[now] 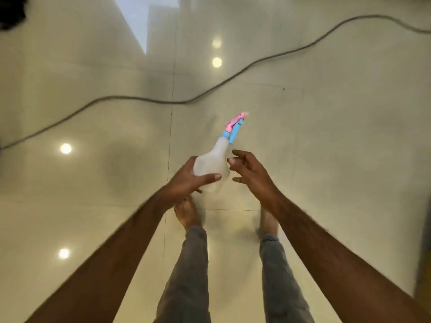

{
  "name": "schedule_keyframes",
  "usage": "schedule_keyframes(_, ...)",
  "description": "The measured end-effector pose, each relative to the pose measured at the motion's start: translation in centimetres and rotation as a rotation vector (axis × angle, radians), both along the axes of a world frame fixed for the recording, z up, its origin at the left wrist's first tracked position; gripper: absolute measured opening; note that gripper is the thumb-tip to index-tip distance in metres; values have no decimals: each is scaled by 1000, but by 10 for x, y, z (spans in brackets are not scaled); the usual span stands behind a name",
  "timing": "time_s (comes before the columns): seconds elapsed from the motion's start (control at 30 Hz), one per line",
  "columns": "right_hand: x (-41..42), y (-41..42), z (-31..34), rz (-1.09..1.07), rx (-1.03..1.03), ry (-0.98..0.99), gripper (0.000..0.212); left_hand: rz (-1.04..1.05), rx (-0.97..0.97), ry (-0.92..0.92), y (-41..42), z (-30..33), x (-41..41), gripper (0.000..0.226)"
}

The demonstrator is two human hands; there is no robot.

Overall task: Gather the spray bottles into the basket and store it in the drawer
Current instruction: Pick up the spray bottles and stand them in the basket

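A white translucent spray bottle (213, 163) with a pink and blue trigger head is held out in front of me, nozzle pointing away and up to the right. My left hand (189, 177) is wrapped around the bottle's body, thumb across its front. Just right of the bottle, my right hand (250, 172) hovers with fingers spread, not touching it. No basket or drawer shows in this view.
I stand on a glossy cream tiled floor (326, 141) with ceiling lights mirrored in it. A dark cable (144, 98) snakes across the floor ahead, from left to upper right. My bare feet and grey trouser legs (186, 264) are below the hands.
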State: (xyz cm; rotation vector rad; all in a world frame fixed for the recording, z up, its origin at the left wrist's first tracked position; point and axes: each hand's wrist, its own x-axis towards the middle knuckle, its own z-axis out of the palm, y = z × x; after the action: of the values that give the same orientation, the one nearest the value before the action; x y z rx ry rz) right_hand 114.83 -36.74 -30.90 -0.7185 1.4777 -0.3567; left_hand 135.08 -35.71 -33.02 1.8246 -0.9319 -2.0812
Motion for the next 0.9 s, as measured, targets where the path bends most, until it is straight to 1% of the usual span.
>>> schedule_keyframes(0.03,-5,-3,35,-43,-24,-29,41,-10,-1,77,-1,35,-8,75)
schedule_keyframes(0.1,-14,-6,99,-117,-77,-68,42,-81,-16,181,-5,98,-25,81)
schedule_keyframes(0.17,-30,-4,165,-197,-129,-73,43,-230,-54,228,-13,161,-47,84)
schedule_keyframes(0.27,-65,11,255,-264,-179,-78,37,-425,-129,286,-23,241,-87,71)
schedule_keyframes(0.37,-114,39,326,-308,-225,-22,34,-603,-197,293,-21,306,-138,81)
schedule_keyframes(0.4,-129,48,341,-313,-236,-14,35,-636,-210,300,-18,319,-154,82)
schedule_keyframes(0.47,-173,79,377,-385,-279,-2,37,-732,-224,328,-3,354,-202,75)
schedule_keyframes(0.6,-260,153,418,-550,-354,38,36,-805,-272,318,39,398,-304,45)
schedule_keyframes(0.67,-317,207,436,-643,-407,65,30,-868,-343,298,77,418,-374,36)
schedule_keyframes(0.77,-391,283,457,-755,-446,92,20,-983,-411,302,133,440,-464,29)
schedule_keyframes(0.83,-439,337,469,-825,-469,116,19,-1090,-440,332,173,451,-525,23)
schedule_keyframes(0.9,-480,387,479,-898,-496,131,20,-1190,-466,362,211,462,-580,22)
